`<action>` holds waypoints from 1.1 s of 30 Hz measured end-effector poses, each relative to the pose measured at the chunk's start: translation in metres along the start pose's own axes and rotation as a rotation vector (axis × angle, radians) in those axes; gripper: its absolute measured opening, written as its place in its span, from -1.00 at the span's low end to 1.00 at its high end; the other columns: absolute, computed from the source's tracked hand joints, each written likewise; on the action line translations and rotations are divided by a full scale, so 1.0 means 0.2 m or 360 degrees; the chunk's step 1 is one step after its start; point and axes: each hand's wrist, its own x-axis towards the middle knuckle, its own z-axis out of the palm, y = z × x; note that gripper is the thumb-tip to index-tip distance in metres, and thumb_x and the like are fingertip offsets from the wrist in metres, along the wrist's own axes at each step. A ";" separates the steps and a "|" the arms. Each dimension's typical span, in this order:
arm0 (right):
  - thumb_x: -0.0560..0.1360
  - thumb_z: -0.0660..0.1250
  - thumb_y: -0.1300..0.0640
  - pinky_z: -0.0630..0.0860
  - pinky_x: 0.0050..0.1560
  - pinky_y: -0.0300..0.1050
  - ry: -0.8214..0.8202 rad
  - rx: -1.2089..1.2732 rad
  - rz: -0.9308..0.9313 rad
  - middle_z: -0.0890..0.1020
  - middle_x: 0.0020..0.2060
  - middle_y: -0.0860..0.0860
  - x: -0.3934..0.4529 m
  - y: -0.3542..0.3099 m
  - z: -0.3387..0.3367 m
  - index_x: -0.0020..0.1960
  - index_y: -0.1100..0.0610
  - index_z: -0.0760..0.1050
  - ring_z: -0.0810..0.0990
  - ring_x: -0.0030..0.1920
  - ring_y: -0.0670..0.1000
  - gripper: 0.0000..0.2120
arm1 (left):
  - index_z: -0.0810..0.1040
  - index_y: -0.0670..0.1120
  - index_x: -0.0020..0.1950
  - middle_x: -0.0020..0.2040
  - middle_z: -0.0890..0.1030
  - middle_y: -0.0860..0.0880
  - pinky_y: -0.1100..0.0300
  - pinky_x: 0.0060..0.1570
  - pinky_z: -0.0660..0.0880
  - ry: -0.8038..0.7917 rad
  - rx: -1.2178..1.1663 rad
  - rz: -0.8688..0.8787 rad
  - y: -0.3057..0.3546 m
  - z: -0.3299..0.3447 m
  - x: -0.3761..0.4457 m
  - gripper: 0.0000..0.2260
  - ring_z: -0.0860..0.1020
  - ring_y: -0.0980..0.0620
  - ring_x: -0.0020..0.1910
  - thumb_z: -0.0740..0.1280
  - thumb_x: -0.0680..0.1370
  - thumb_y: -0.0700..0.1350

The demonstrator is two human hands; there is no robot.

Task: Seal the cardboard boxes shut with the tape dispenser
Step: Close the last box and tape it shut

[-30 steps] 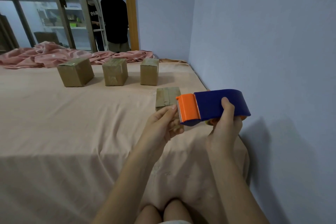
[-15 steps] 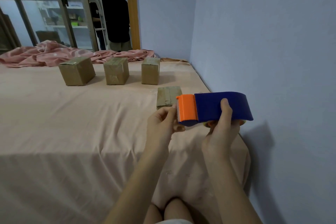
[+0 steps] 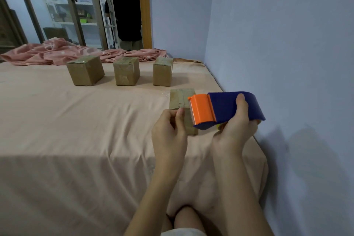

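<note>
- My right hand [image 3: 234,132] grips the blue plastic tape dispenser with the orange cutter head [image 3: 226,109] from underneath, thumb laid over the blue top and fingers curled out of sight below it.
- My left hand [image 3: 169,130] is just left of the orange head, its thumb and fingers pinched together at the toothed edge. I judge it is pinching the loose end of clear tape, though the tape itself is too thin to make out.
- Directly behind my left hand, partly hidden by it and by the dispenser, the small brown cardboard box [image 3: 182,101] sits on the peach bedsheet [image 3: 86,120], with tape strips already on its top.
- Farther beyond my hands, three more brown cardboard boxes stand in a row: the left box [image 3: 85,70], the middle box [image 3: 126,71] and the right box [image 3: 162,72]. Their glossy faces suggest they are already taped.
- The dispenser looks light, rigid and smooth, so I judge a full-palm hold around the blue body is the right place, keeping skin away from the serrated blade.
- The tape end will probably be flimsy and sticky, likely to fold on itself, so it wants a pinch at the very tip, kept taut.
- The near box looks light and stiff, but the soft sheet gives under it. It may slide or tip unless I hold it down by its sides while pressing tape along the seam.
</note>
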 end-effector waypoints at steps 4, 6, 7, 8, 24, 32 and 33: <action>0.45 0.40 0.01 0.43 -0.54 -0.43 0.0011 -0.0004 0.0046 0.50 -0.27 -0.14 0.01 -0.02 0.04 -0.12 -0.10 0.29 0.55 -0.49 -0.28 -0.75 | 0.53 -0.09 -0.21 -0.35 0.56 0.06 0.19 -0.36 0.49 0.0010 0.0019 -0.0046 0.02 -0.03 0.04 -0.80 0.51 0.13 -0.35 0.26 0.59 -0.08; 0.45 0.41 0.04 0.47 -0.50 -0.37 0.0023 0.0046 0.0105 0.56 -0.25 -0.10 0.01 -0.01 0.06 -0.01 -0.03 0.33 0.59 -0.44 -0.20 -0.74 | 0.52 -0.10 -0.24 -0.38 0.54 0.03 0.00 -0.33 0.52 0.0028 0.0020 -0.0076 0.03 -0.04 0.06 -0.78 0.52 0.03 -0.37 0.27 0.59 -0.09; 0.44 0.41 0.07 0.49 -0.47 -0.33 0.0019 0.0086 0.0150 0.59 -0.23 -0.07 0.01 -0.02 0.07 0.03 0.02 0.35 0.62 -0.40 -0.16 -0.73 | 0.52 -0.11 -0.24 -0.39 0.52 0.03 -0.06 -0.32 0.52 0.0030 0.0040 -0.0063 0.04 -0.05 0.05 -0.78 0.52 0.01 -0.37 0.27 0.59 -0.09; 0.44 0.41 0.09 0.50 -0.44 -0.30 0.0014 0.0136 0.0175 0.62 -0.20 -0.04 0.02 -0.01 0.07 0.06 0.05 0.37 0.64 -0.36 -0.14 -0.72 | 0.52 -0.12 -0.23 -0.39 0.51 0.05 -0.07 -0.32 0.52 0.0038 0.0069 -0.0031 0.05 -0.06 0.05 -0.79 0.51 0.02 -0.37 0.27 0.59 -0.09; 0.39 0.41 0.09 0.58 -0.25 -0.14 -0.0263 0.0086 -0.0381 0.68 -0.20 -0.06 0.11 -0.20 0.07 0.06 0.08 0.45 0.68 -0.17 -0.01 -0.72 | 0.52 0.06 -0.23 -0.46 0.52 0.11 0.36 -0.49 0.45 0.0037 0.0264 -0.0005 0.06 -0.36 0.12 -0.81 0.53 0.19 -0.47 0.26 0.57 0.04; 0.43 0.40 0.20 0.51 -0.18 -0.43 -0.0246 -0.0409 -0.0934 0.53 -0.19 -0.28 0.12 -0.12 0.12 -0.10 -0.05 0.31 0.56 -0.15 -0.38 -0.72 | 0.63 -0.04 -0.27 -0.48 0.58 0.12 0.44 -0.56 0.32 -0.0339 0.0137 -0.0371 -0.15 -0.27 0.35 -0.74 0.46 0.26 -0.53 0.33 0.53 0.06; 0.43 0.40 0.17 0.50 -0.19 -0.44 -0.0271 -0.0488 -0.0960 0.52 -0.24 -0.33 0.13 -0.11 0.12 -0.13 -0.08 0.32 0.55 -0.16 -0.39 -0.73 | 0.62 -0.04 -0.28 -0.49 0.57 0.14 0.46 -0.55 0.31 -0.0345 0.0144 -0.0372 -0.16 -0.26 0.37 -0.75 0.46 0.26 -0.54 0.34 0.53 0.04</action>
